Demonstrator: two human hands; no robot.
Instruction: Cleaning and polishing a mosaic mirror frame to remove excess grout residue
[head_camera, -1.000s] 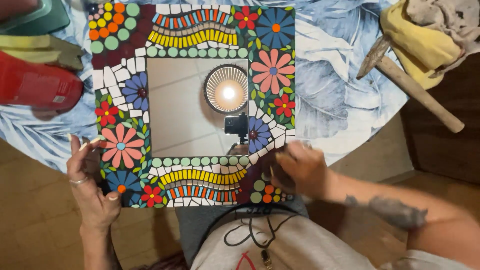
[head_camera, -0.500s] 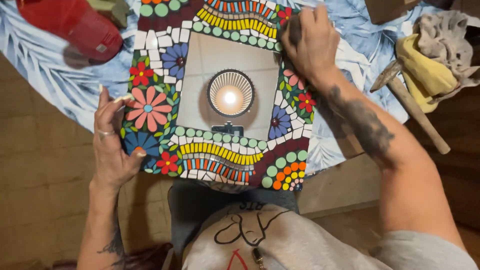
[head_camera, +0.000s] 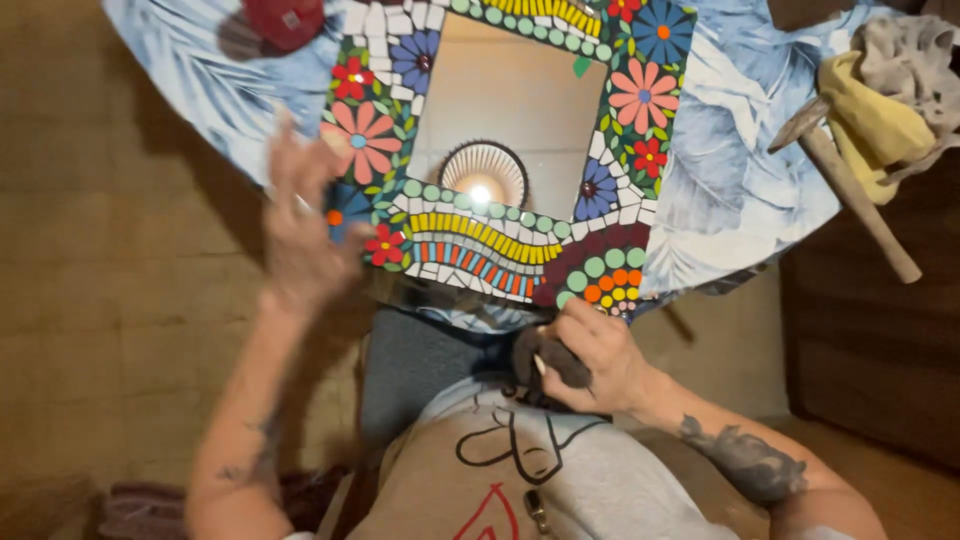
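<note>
A round counter (head_camera: 720, 200) covered in a blue-and-white leaf-print cloth fills the upper part of the view, above a brown tiled floor. On it lies a square mosaic mirror (head_camera: 500, 150), its frame set with small glossy tiles shaped into flowers, dots and wavy yellow, orange and blue bands around smooth reflecting glass. The mirror sits slightly askew, its near edge overhanging the counter rim toward the person's lap, its far edge cut off by the top of the view.

Right of the mirror, well apart from it, a hammer (head_camera: 850, 190) with a long wooden handle lies with its metal head pointing at the mirror, beside crumpled yellow and grey rags (head_camera: 890, 90). A red object (head_camera: 285, 20) sits at the mirror's far left corner.

The left hand (head_camera: 300, 230), blurred, rests at the mirror's left near corner; I cannot tell how its fingers are set. The right hand (head_camera: 590, 355), just below the mirror's near edge, has its fingers curled tightly around a dark wad of cloth (head_camera: 545, 360).
</note>
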